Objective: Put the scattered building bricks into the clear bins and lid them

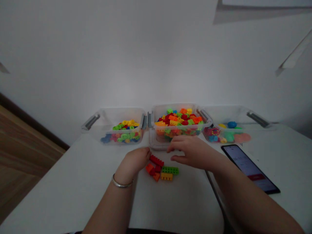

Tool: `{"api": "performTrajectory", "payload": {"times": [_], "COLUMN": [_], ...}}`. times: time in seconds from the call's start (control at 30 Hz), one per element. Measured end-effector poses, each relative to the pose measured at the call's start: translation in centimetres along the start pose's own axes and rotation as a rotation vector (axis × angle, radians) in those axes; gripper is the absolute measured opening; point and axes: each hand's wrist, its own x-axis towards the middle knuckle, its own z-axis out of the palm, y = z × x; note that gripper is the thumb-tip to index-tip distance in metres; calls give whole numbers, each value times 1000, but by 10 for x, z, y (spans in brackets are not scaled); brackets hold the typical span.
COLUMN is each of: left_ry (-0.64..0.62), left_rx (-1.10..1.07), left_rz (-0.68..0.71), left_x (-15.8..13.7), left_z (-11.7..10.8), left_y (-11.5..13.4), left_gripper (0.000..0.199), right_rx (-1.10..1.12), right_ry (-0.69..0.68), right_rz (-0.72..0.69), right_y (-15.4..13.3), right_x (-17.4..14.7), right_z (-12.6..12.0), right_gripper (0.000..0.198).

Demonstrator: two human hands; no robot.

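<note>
My left hand [136,160], a silver bangle at its wrist, has its fingers curled together at the left end of a long red toy brick [157,160]; their tips are partly hidden. Spread fingers, holding nothing, show on my right hand [186,148], which hovers just in front of the middle bin. Below the long red brick lie an orange brick [149,168], small red bricks [158,169] and another orange piece [156,176]. A long green brick [170,170] lies to their right, with a yellow brick [167,176] in front of it.
The clear middle bin [179,131] is heaped with mixed bricks and stands on a clear lid [156,144]. Left of it is a bin [104,131] of colourful pieces; on the right, another bin [243,128] holds toy shapes. A phone [251,169] lies by my right forearm.
</note>
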Motion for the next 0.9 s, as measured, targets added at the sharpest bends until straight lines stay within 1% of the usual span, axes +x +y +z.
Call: {"api": "performTrajectory", "payload": {"times": [0.07,0.13,0.2,0.3,0.43,0.6,0.77,0.83,0.9], "left_ry": [-10,-16,-12,1,-12,-10,-9,-16,-17], "left_rx": [13,5,-7,-16,-20,-27,-52,-51,-47], "left_rz": [-10,-23,-39,-46,-60,-44,-42,-46,-45], "left_x": [0,-1,-2,-3,-4,-3,-2,-3,-3], "left_z": [-1,-2,-2,-3,-5,-4,-3,-3,-4], "left_y": [1,3,4,5,7,7,6,6,6], "left_gripper": [38,37,36,37,37,36,36,36,36], "right_rx": [-18,-33,-52,-101,-178,-189,-206,-182,-135], "right_ry": [-160,-247,-292,-324,-362,-342,-302,-243,-116], "right_rz": [13,24,33,53,79,117,161,153,113], "right_y": [-1,0,1,3,6,6,8,11,14], "right_x": [2,4,5,4,3,6,7,4,1], "right_z": [8,18,28,39,46,42,24,13,1], "right_gripper": [18,20,25,29,19,17,20,21,23]}}
